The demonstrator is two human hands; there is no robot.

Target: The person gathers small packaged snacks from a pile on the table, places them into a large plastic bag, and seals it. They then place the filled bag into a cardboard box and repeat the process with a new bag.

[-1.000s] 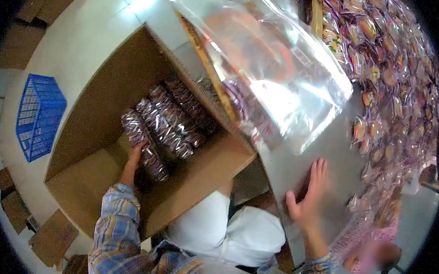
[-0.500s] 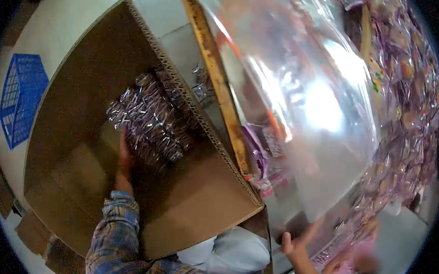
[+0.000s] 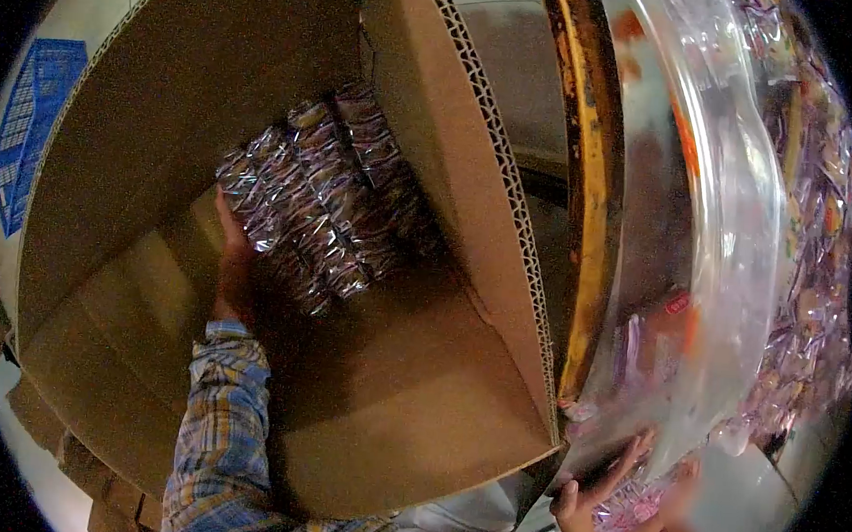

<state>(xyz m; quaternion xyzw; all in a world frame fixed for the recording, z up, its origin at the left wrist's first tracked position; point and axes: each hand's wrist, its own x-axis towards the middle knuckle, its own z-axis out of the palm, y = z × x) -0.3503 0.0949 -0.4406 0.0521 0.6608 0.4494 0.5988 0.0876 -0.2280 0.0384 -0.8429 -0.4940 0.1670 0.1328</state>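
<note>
Inside a deep cardboard box (image 3: 438, 402), several wrapped packs (image 3: 306, 173) in shiny clear and purplish film lie stacked in tight rows. My left hand (image 3: 232, 232) reaches down into the box and rests against the left side of these packs, its fingers extended along them; part of the hand is in shadow. Outside the box, at lower right, my right hand (image 3: 592, 501) is held with thumb and fingers apart, nothing visible in it. It is near a clear plastic bag (image 3: 724, 282) and some pink-and-clear wrapped packs (image 3: 630, 508).
A worn yellow-brown edge (image 3: 584, 197) runs between the box and the clear plastic. A large heap of wrapped packs (image 3: 809, 315) fills the far right. Another person's hand (image 3: 674, 501) is beside my right hand. A blue plastic crate (image 3: 38, 130) stands on the floor at left.
My view has moved closer over the box, so its opening appears larger and the edge and plastic lie farther right. My left hand remains against the packs.
</note>
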